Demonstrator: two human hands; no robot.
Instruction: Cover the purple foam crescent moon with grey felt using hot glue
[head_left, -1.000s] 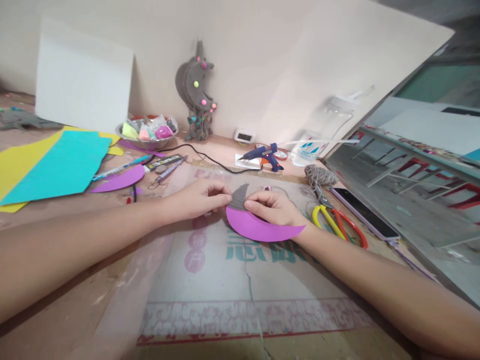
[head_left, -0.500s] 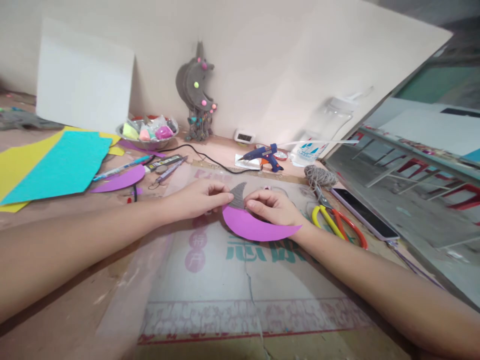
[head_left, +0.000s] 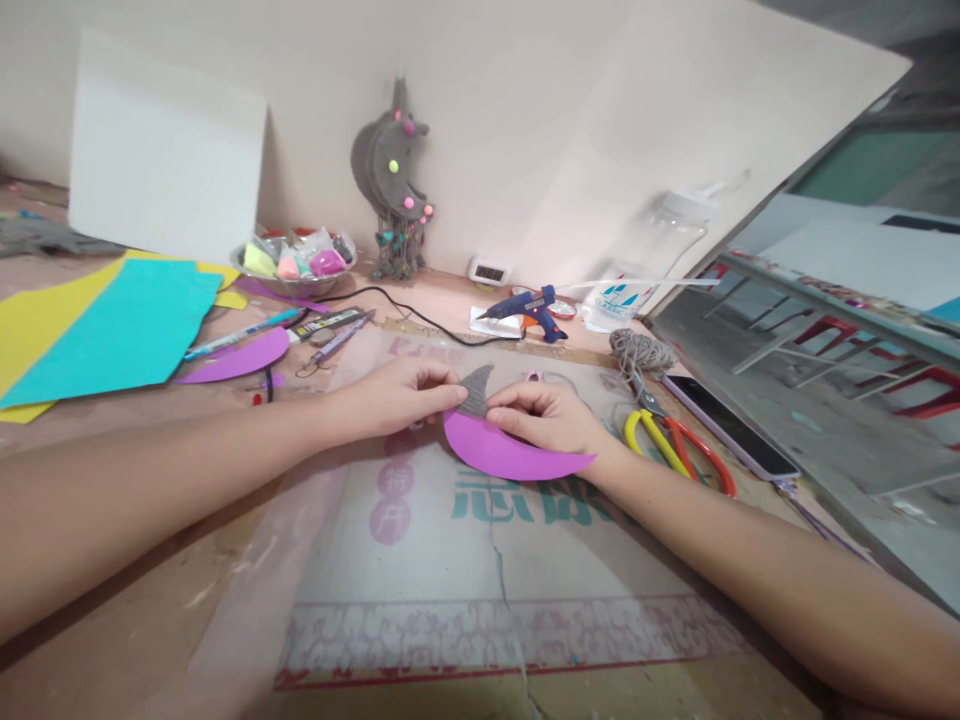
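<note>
Between my two hands is a purple paper crescent, its upper tip covered with grey yarn. My left hand pinches the left edge of the yarn-wrapped tip between thumb and fingers. On the other side, my right hand has its thumb and forefinger closed at the inner edge of the crescent, where yarn meets bare paper. The crescent is held just over a printed plastic sheet. From the right hand a thin grey strand trails down across the sheet.
Right of my hands lie scissors, a grey yarn ball and a phone. Behind them are a glue gun, a small clock and a plastic bottle. Coloured sheets and a bowl stand left.
The crescent's right tip has shifted slightly left and down. Both hands keep their grip in almost the same place.
</note>
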